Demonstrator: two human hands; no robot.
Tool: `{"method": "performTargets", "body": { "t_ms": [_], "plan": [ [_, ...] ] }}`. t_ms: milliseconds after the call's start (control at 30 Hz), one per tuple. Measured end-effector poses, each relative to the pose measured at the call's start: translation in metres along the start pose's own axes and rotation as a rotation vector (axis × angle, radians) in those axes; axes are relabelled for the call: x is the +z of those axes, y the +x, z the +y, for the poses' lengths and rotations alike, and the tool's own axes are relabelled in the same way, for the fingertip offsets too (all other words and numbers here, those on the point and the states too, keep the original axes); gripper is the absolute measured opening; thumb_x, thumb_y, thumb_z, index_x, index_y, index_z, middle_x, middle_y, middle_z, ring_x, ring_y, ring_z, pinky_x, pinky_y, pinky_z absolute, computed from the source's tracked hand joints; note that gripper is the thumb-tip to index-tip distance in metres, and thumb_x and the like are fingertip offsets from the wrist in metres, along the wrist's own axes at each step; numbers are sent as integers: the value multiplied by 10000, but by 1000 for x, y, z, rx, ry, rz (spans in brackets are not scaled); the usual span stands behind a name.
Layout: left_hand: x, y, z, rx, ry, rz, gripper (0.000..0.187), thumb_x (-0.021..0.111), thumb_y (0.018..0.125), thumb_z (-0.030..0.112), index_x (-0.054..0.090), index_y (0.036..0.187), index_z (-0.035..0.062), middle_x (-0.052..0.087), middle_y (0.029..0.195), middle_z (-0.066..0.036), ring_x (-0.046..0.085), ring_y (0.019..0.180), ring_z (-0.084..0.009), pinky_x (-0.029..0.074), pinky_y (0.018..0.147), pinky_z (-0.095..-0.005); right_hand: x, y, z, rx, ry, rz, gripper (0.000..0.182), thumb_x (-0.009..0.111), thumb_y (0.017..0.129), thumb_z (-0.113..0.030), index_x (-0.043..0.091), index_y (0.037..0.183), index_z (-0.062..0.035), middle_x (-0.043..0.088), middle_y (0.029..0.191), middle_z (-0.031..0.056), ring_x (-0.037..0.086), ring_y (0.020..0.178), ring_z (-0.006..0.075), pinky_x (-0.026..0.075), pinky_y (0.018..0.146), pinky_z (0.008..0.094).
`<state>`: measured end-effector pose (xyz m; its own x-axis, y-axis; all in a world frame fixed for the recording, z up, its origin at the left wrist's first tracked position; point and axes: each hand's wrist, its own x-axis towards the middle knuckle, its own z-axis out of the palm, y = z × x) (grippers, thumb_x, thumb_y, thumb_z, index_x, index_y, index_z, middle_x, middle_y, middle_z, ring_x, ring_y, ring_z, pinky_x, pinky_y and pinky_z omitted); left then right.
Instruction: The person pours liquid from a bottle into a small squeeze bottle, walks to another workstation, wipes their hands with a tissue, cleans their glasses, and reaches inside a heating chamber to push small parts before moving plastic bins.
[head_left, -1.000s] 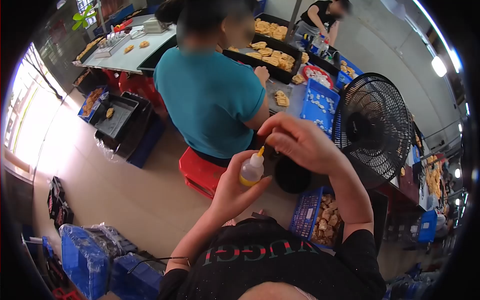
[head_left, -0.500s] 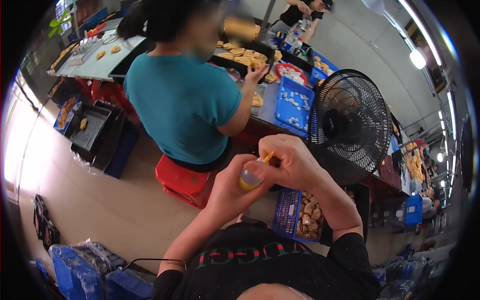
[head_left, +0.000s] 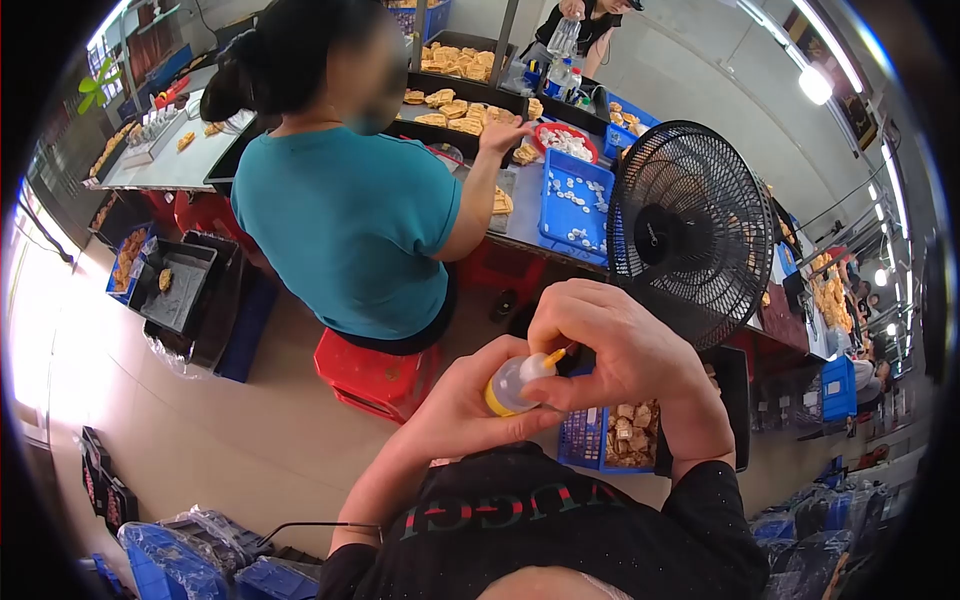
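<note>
My left hand (head_left: 465, 402) is wrapped round a small translucent squeeze bottle (head_left: 510, 386) with a yellow lower end and a yellow nozzle. The bottle is tilted, its nozzle pointing up and to the right. Close beside the nozzle is my right hand (head_left: 625, 352), its fingers curled and its thumb against the bottle's upper side. A small dark spot shows between the right thumb and fingers; what they pinch cannot be made out. Both hands are in front of my chest, over the floor.
A co-worker in a teal shirt (head_left: 345, 225) sits on a red stool (head_left: 375, 372) at the workbench. A black fan (head_left: 690, 240) stands close to my right hand. Beyond are a blue tray (head_left: 575, 235) with small white pieces and a red dish (head_left: 541, 128). A blue crate (head_left: 583, 437) is below.
Both hands sit slightly lower and farther right in view, with the bottle still held. My right fingers have shifted off the nozzle tip, which shows more clearly. The whole view has shifted a little.
</note>
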<state>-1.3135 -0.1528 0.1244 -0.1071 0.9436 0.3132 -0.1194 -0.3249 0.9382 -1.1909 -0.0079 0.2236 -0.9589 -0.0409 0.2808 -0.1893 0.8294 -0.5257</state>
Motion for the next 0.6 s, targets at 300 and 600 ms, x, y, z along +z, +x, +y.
{"method": "performTargets", "body": {
  "t_ms": [300,600],
  "plan": [
    [-12,-21,-4,12,134,222,443,829,762,158,565,1103,55,640,929,-31,615,808,-93,490,733,-255,-32,1,177,501,350,684,216,608,955,-242,633,1025,-39,571,789,-20,527,729,48,417,650,198],
    [-42,0,-7,1,409,444,439,842,703,56,592,1063,43,651,800,-26,653,755,-107,516,688,-250,-98,85,414,541,169,1312,643,735,824,-418,524,1231,33,629,1020,131,608,906,182,484,760,283]
  ]
}}
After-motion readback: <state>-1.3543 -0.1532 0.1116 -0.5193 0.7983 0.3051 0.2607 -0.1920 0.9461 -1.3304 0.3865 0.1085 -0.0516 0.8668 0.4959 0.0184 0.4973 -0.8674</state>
